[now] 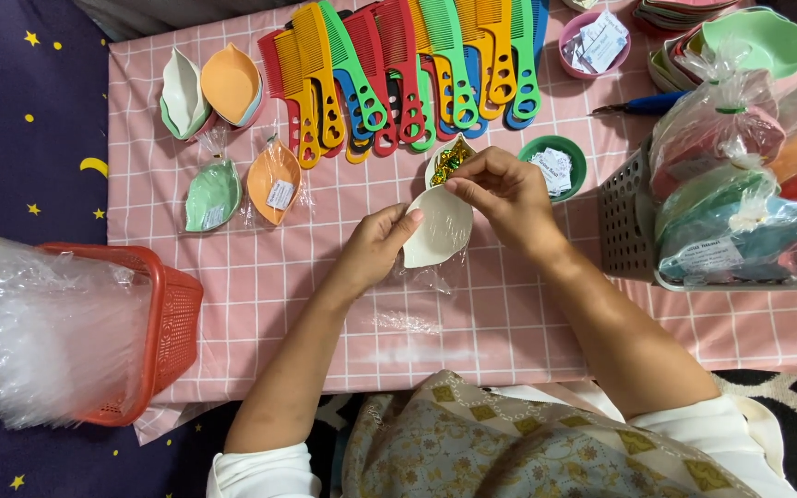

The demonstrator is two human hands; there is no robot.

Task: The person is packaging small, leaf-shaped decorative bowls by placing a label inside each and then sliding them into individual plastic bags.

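2 hands meet over pink checked cloth [260,277]. Left hand [375,247] grips the white leaf-shaped dish [440,231] by its edge, with clear wrap [422,274] under it. Right hand [506,192] pinches the dish's upper rim. Coloured combs [398,74] lie beyond; red basket [172,323] sits left, grey basket [624,226] right.

At the centre of the frame the left hand [375,244] grips the edge of a white leaf-shaped dish [439,231], while the right hand [500,189] pinches its upper tip. Clear plastic wrap [417,277] hangs beneath the dish over the pink checked cloth [509,323]. A row of coloured combs [398,74] fills the top centre. A red basket [163,332] of plastic bags sits lower left, and a grey basket [624,226] of wrapped dishes stands at the right.
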